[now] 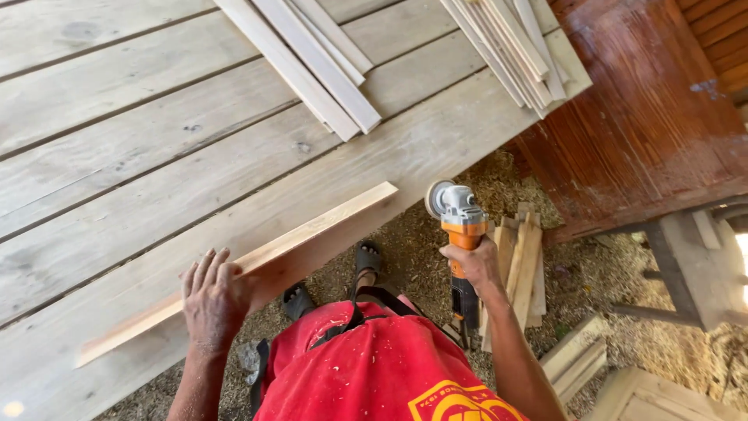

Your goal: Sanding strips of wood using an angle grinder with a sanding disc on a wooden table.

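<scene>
The left hand point(212, 300) is pressing flat and open on a thin wood strip point(257, 261) lying along the desk point(117, 156) edge, while the right hand point(474, 263) is gripping an orange grinder point(461, 226) out past the edge, probably over open ground

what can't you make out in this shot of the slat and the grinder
Head view only:
- Grinder disc face: turned edge-on; its lower body sits behind the right hand.
- Slat under the left hand: covered by the palm.
- Slat stacks at the top: cut off by the frame edge.
- Scrap pile on the ground: partly behind the right arm.
</scene>
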